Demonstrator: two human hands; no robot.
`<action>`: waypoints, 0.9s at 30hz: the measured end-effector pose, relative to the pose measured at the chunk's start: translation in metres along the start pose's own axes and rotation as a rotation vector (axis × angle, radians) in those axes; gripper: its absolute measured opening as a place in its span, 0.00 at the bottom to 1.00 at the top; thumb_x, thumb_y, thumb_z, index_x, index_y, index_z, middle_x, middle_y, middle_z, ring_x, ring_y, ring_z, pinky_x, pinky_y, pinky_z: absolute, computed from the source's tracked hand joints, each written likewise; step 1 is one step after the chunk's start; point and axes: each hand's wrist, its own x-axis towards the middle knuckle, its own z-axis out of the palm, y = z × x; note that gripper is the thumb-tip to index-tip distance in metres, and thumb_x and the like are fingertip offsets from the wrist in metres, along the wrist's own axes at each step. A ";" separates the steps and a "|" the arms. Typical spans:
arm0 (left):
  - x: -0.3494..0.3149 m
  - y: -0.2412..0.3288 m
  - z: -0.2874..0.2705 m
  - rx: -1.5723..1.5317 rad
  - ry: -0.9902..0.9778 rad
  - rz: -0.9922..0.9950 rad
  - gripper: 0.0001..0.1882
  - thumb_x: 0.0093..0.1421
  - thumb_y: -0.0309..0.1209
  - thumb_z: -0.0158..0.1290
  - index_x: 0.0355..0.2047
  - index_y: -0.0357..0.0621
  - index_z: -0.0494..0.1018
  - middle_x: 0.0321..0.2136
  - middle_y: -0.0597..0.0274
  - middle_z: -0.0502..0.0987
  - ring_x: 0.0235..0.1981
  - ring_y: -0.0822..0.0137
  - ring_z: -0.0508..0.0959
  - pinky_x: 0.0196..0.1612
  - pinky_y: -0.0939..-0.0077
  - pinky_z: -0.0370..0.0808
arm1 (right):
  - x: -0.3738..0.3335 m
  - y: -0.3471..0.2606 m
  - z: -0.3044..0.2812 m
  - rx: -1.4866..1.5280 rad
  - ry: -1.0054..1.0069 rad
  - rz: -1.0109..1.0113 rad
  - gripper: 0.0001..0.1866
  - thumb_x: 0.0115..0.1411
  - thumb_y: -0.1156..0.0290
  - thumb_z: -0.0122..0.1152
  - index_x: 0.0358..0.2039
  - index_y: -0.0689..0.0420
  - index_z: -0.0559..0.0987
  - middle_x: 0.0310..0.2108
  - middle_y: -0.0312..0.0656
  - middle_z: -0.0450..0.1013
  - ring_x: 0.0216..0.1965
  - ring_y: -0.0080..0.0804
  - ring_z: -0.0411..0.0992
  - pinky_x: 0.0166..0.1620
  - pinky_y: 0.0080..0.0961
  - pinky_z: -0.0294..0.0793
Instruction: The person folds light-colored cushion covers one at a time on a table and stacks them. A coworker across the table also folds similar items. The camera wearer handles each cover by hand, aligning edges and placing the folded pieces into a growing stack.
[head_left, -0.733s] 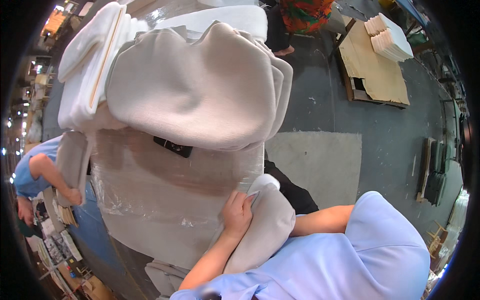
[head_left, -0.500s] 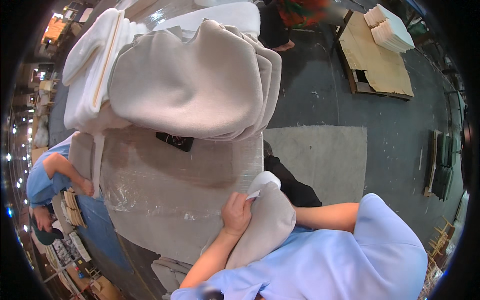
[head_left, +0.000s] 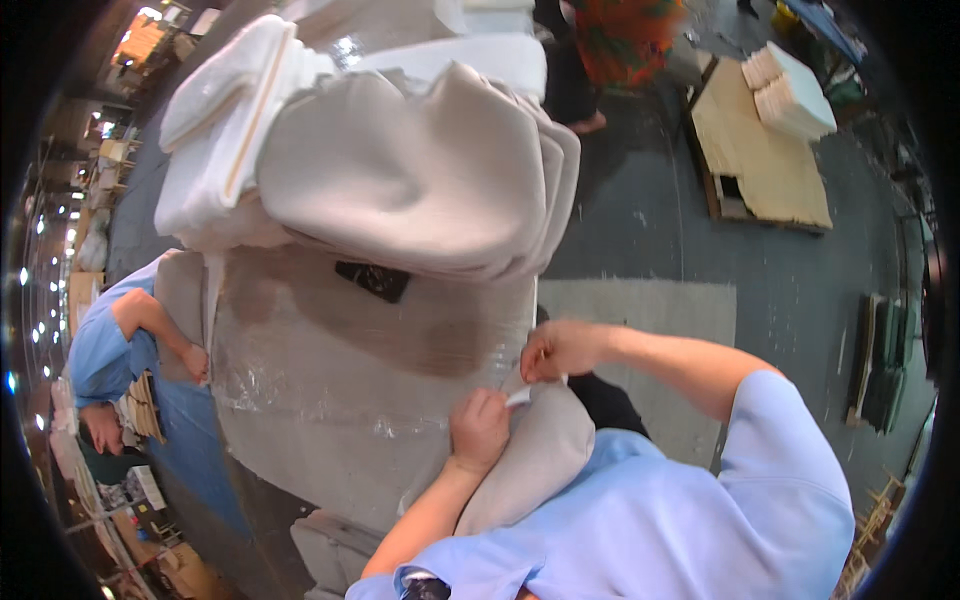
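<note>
A grey fabric cushion cover (head_left: 540,450) lies against my body at the table's near right edge. My left hand (head_left: 480,430) is closed on the cover's upper edge, beside a small white strip (head_left: 518,396) that sticks out of it. My right hand (head_left: 568,350) is at the far end of the cover, its fingers pinched together on the fabric edge. The fingertips of both hands are close together, with the white strip between them. How much white filling sits inside the cover is hidden.
Grey covers (head_left: 400,190) are stacked on the plastic-wrapped table (head_left: 320,420), beside white padding sheets (head_left: 225,130). A black flat object (head_left: 372,281) lies before the stack. At left a co-worker's hand (head_left: 196,362) touches another grey piece (head_left: 182,310). More grey covers (head_left: 335,550) lie below the table edge.
My right hand has come out from behind the cover and up to its far edge. The white roll at that end is now mostly out of sight. My left hand keeps its grip.
</note>
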 end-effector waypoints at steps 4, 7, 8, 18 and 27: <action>0.000 0.009 -0.008 -0.011 0.039 -0.033 0.07 0.56 0.27 0.65 0.34 0.45 0.79 0.30 0.57 0.76 0.30 0.50 0.78 0.32 0.55 0.75 | -0.007 -0.033 -0.001 -0.148 0.031 -0.005 0.07 0.66 0.68 0.66 0.40 0.57 0.84 0.30 0.39 0.82 0.34 0.31 0.80 0.40 0.33 0.78; 0.000 0.015 -0.017 0.001 0.076 -0.105 0.05 0.58 0.27 0.65 0.34 0.46 0.80 0.31 0.57 0.77 0.31 0.49 0.79 0.32 0.54 0.76 | -0.010 -0.047 0.005 -0.061 0.100 0.048 0.07 0.68 0.68 0.63 0.40 0.59 0.81 0.29 0.39 0.79 0.33 0.30 0.78 0.39 0.34 0.77; 0.000 0.014 -0.016 -0.022 0.086 -0.158 0.05 0.59 0.28 0.65 0.34 0.46 0.80 0.31 0.57 0.78 0.31 0.49 0.80 0.32 0.54 0.76 | -0.011 -0.050 0.006 -0.011 0.124 0.069 0.07 0.69 0.68 0.63 0.40 0.59 0.81 0.28 0.38 0.78 0.33 0.29 0.78 0.39 0.34 0.77; 0.008 0.009 0.001 -0.143 0.055 -0.250 0.05 0.65 0.32 0.63 0.35 0.44 0.82 0.31 0.50 0.79 0.31 0.47 0.80 0.34 0.57 0.75 | 0.015 -0.010 -0.023 0.237 -0.219 0.202 0.11 0.67 0.63 0.71 0.43 0.56 0.84 0.32 0.29 0.78 0.35 0.23 0.76 0.39 0.27 0.79; 0.029 -0.024 -0.012 -0.695 -0.524 -0.790 0.15 0.66 0.41 0.66 0.39 0.39 0.84 0.26 0.66 0.79 0.30 0.77 0.75 0.33 0.68 0.72 | 0.005 -0.013 -0.005 0.122 -0.032 0.097 0.11 0.70 0.61 0.68 0.34 0.55 0.81 0.29 0.29 0.76 0.32 0.20 0.73 0.36 0.26 0.77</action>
